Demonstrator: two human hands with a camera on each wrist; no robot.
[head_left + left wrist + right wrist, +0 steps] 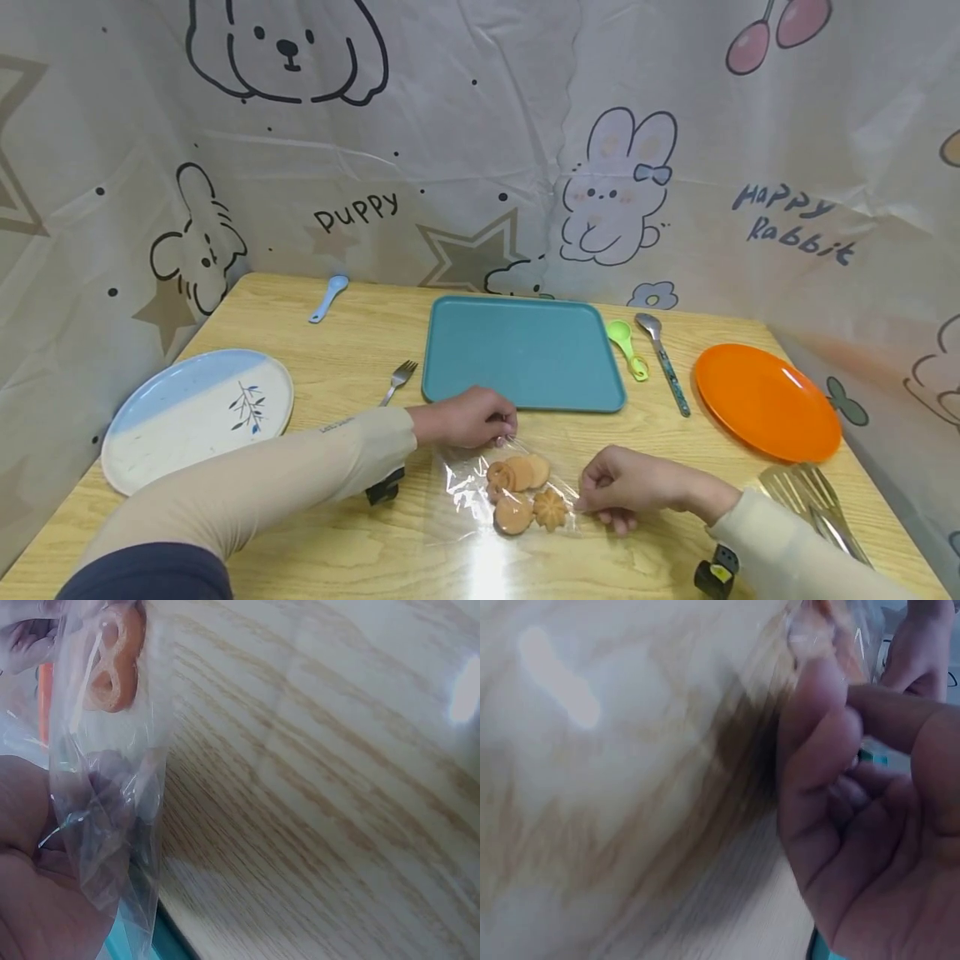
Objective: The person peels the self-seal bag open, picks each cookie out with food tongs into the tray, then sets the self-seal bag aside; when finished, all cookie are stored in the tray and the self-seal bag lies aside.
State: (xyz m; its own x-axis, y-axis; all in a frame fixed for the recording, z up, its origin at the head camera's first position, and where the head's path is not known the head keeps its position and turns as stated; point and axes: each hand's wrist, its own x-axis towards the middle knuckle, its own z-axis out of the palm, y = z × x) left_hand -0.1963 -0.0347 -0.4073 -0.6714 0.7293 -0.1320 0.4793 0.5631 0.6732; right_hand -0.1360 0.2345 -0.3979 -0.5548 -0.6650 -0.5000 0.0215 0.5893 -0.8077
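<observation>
A clear plastic bag (465,500) with several cookies (513,512) in it lies over the table in front of me. Round cookies, a flower-shaped cookie (551,509) and a pretzel-shaped cookie (118,660) show through the film. At the bag's upper edge, my left hand (472,418) pinches the plastic between thumb and fingers. My right hand (637,482) pinches the bag's right side, close by the flower-shaped cookie. In the right wrist view, thumb and forefinger of the right hand (877,817) meet at the film, the other fingers curled.
Behind the bag lies a teal tray (521,354). To its right are a green measuring spoon (622,337), a metal spoon (663,358) and an orange plate (765,400). Metal utensils (813,504) lie near the right forearm. Leftward are a fork (401,377), blue spoon (330,297) and blue-white plate (202,417).
</observation>
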